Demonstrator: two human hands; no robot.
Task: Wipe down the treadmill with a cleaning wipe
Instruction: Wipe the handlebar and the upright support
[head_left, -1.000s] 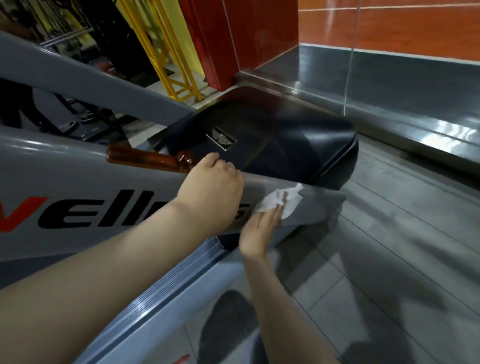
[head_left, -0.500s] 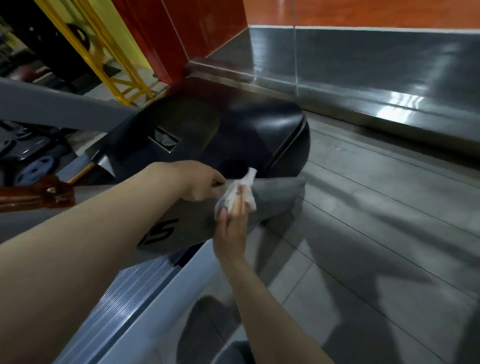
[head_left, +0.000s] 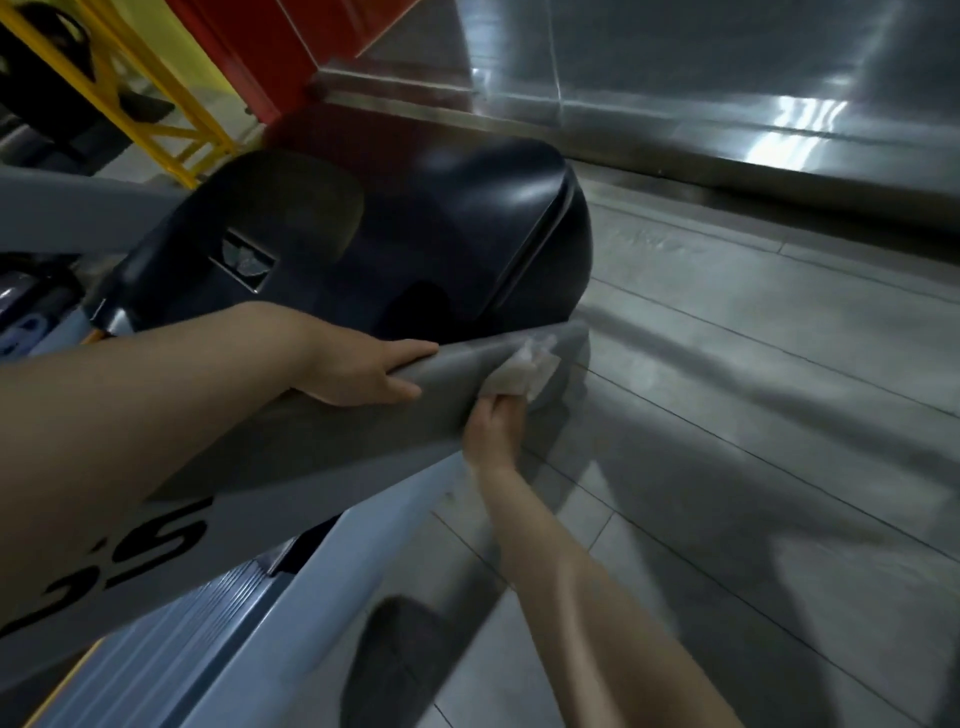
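Nearest to me, the person's two bare forearms reach forward over the pale ribbed side rail (head_left: 171, 618) of the treadmill. The right hand (head_left: 493, 431) comes up from below, its fingers closed on a crumpled white cleaning wipe (head_left: 524, 371) and pressing it flat against the slanted grey metal frame beam (head_left: 322, 441) near its far, lower tip. The left hand (head_left: 363, 371) lies just up the beam from the wipe, fingers together over the top edge and thumb on the side face, gripping the beam as a brace and holding nothing else. The beam's long axis runs from lower left, where black lettering shows, up and right to that tip, so what is left to wipe lies just ahead of the right hand, which is the nearer one to it. Beyond sits the glossy black rounded motor cover (head_left: 415, 234), then the grey tiled floor (head_left: 753, 389) and a yellow metal frame (head_left: 156, 109) at the back. Compared with half a second ago, the wipe has slid further down toward the beam's end and lies flatter, and the left hand has followed along the top edge.
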